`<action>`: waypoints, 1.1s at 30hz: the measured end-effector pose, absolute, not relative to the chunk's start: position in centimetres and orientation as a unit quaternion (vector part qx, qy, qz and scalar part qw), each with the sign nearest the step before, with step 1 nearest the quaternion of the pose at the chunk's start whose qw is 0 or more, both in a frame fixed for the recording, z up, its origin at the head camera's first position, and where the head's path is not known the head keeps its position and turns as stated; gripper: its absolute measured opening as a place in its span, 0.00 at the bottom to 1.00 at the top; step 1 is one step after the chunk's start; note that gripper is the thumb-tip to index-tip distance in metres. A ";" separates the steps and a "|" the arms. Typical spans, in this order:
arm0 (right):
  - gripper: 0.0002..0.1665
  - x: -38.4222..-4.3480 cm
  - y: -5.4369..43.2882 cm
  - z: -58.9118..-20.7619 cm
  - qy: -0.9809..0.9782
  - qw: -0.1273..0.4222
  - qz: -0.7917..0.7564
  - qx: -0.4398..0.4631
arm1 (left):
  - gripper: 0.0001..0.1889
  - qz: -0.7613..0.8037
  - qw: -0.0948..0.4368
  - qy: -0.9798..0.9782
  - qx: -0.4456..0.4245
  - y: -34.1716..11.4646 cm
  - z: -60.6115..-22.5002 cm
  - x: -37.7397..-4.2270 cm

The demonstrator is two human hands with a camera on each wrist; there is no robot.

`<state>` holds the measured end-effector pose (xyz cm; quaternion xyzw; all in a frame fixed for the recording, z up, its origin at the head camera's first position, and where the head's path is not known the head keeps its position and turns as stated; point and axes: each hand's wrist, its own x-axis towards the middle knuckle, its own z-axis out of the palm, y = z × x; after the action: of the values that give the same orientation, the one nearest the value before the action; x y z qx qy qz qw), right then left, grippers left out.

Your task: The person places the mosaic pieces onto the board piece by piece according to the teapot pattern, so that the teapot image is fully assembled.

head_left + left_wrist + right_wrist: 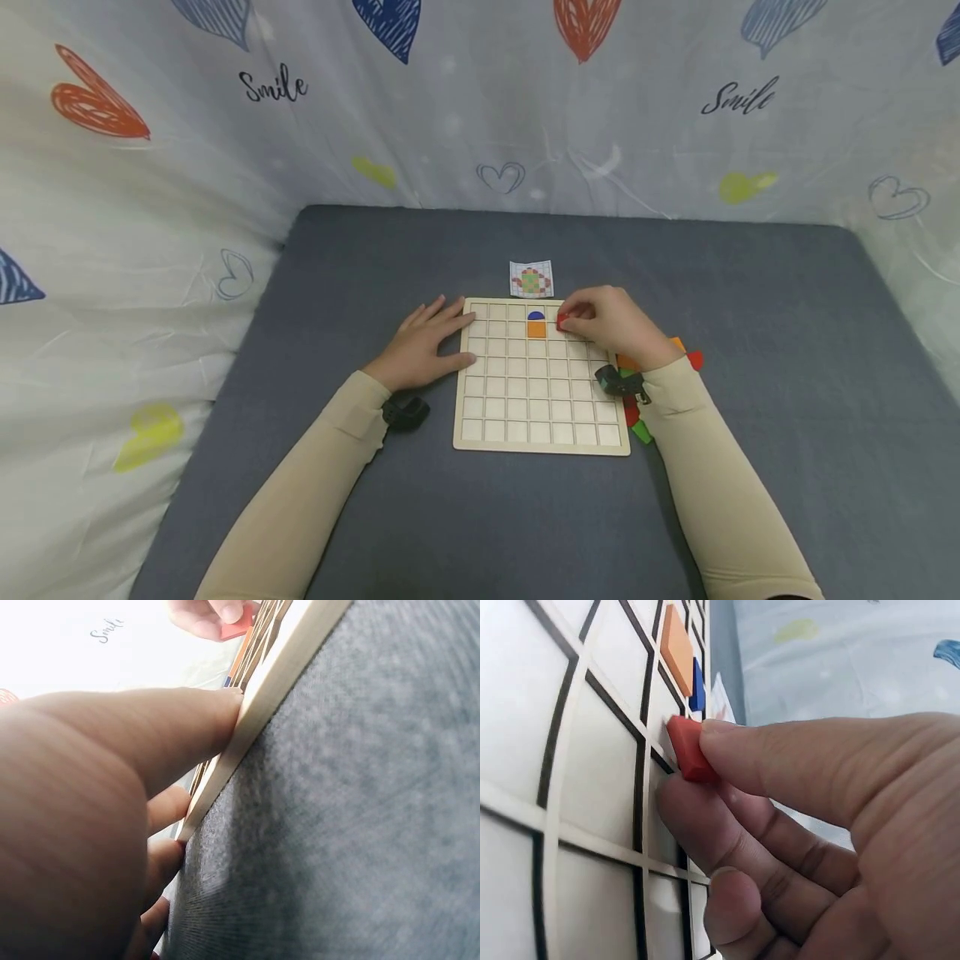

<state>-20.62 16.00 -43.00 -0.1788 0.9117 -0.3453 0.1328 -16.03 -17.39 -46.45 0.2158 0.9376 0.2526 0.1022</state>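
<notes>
A wooden grid board lies on the dark grey table. Against its left edge rests my left hand, fingers spread, the thumb and fingertips touching the frame. Near the board's top right, my right hand pinches a small red block between thumb and fingers, just over the grid. In the top part of the grid sit a blue half-round block and, right below it, an orange square block. The right wrist view shows both to the left of the red block.
A small pattern card with a coloured grid picture lies beyond the board's far edge. Several loose red, green and orange blocks lie along the board's right side, partly hidden by my right arm. A printed curtain hangs behind the table.
</notes>
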 end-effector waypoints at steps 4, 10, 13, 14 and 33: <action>0.09 -20.4 15.6 -43.0 0.908 0.141 -0.348 -0.185 | 0.39 0.253 0.102 0.938 0.215 -17.4 -46.5 -16.0; 0.08 -20.4 15.2 -43.2 0.907 0.153 -0.349 -0.180 | 0.39 0.253 0.105 0.937 0.218 -17.4 -46.5 -16.1; 0.07 -20.5 15.2 -43.3 0.906 0.159 -0.346 -0.183 | 0.40 0.253 0.106 0.936 0.218 -17.4 -46.5 -16.1; 0.07 -20.5 15.1 -43.3 0.906 0.161 -0.345 -0.186 | 0.40 0.253 0.107 0.937 0.218 -17.4 -46.5 -16.1; 0.08 -20.0 14.4 -43.8 0.918 0.130 -0.327 -0.184 | 0.40 0.247 0.106 0.938 0.217 -17.4 -46.5 -16.1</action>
<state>-20.02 14.41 -43.82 -0.1844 0.9176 -0.3273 0.1303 -16.10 -17.45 -46.47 0.2169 0.9385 0.2472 0.1056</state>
